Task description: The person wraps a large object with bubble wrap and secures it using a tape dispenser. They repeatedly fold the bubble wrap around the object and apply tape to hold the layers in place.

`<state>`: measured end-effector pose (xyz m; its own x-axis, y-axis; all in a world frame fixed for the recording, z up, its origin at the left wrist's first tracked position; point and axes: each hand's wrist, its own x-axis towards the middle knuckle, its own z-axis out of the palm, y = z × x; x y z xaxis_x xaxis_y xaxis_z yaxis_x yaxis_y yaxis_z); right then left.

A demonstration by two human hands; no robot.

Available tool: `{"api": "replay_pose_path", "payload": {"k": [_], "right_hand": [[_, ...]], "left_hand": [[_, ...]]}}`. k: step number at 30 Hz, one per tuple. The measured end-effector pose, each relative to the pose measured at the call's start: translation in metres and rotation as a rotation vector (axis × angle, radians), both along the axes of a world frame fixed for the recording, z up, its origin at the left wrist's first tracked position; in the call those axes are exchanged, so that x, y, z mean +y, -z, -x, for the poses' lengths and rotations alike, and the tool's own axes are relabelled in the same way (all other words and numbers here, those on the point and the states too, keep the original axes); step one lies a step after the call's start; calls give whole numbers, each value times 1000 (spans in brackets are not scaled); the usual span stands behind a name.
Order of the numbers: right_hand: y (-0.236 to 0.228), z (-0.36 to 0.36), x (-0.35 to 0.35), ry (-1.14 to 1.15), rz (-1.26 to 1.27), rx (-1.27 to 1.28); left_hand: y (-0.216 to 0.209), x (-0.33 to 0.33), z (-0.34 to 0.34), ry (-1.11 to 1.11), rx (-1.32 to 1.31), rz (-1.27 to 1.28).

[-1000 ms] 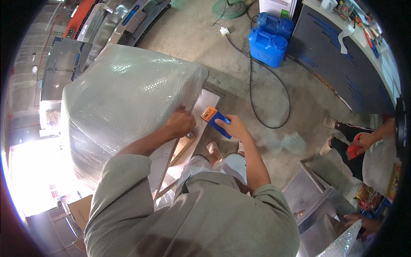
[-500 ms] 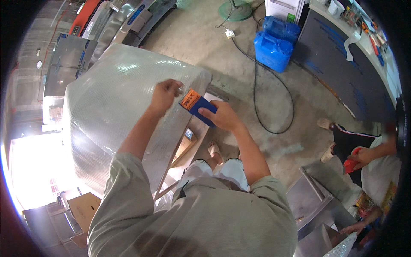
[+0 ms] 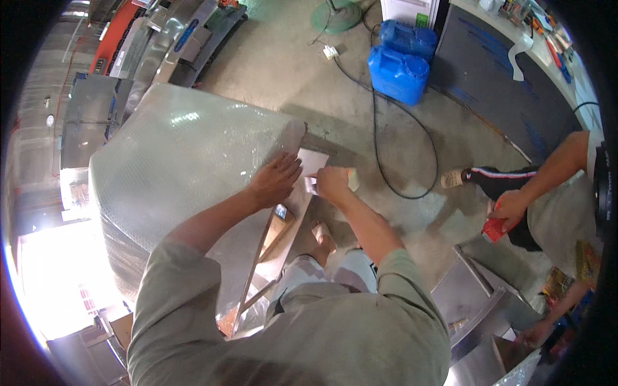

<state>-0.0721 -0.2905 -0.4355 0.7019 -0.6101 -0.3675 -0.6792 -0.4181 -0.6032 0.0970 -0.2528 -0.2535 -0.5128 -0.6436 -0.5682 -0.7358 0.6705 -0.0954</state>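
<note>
A large block-shaped thing wrapped in bubble wrap (image 3: 199,145) stands in front of me, to the left. My left hand (image 3: 275,180) lies open on the wrap near its right edge, fingers stretched together toward the corner. Just right of that edge, my right hand (image 3: 335,184) is closed around a small object. A pale greyish bit of it shows left of the fingers and a yellowish-white end (image 3: 353,179) on the right; the fist hides the rest, so I cannot tell its kind. Below the hands are a pale panel edge and a small wooden piece (image 3: 275,235).
Two blue jerrycans (image 3: 399,74) stand ahead, beside a black cable (image 3: 380,138) looped on the floor. A grey counter (image 3: 489,83) with tools runs along the right. At right, another person's hand (image 3: 510,209) holds a red object (image 3: 494,229). Metal sheet parts (image 3: 479,296) lie at lower right.
My left hand went from raised, pinched fingers to flat on the wrap. My right hand turned and moved slightly down; the blue-and-orange box is no longer recognisable. The other person's hand moved left.
</note>
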Motion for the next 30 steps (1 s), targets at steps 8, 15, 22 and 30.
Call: {"api": "replay_pose_path", "payload": {"k": [8, 15, 22, 30], "right_hand": [[3, 90, -19, 765, -630, -236], [70, 94, 87, 1277, -800, -446], [67, 102, 130, 1324, -970, -465], [-3, 52, 78, 1238, -1732, -1336]], "left_hand": [[78, 31, -13, 471, -825, 229], [82, 16, 1, 408, -734, 10], [84, 7, -4, 416, -685, 2], [-16, 18, 2, -20, -243, 261]]}}
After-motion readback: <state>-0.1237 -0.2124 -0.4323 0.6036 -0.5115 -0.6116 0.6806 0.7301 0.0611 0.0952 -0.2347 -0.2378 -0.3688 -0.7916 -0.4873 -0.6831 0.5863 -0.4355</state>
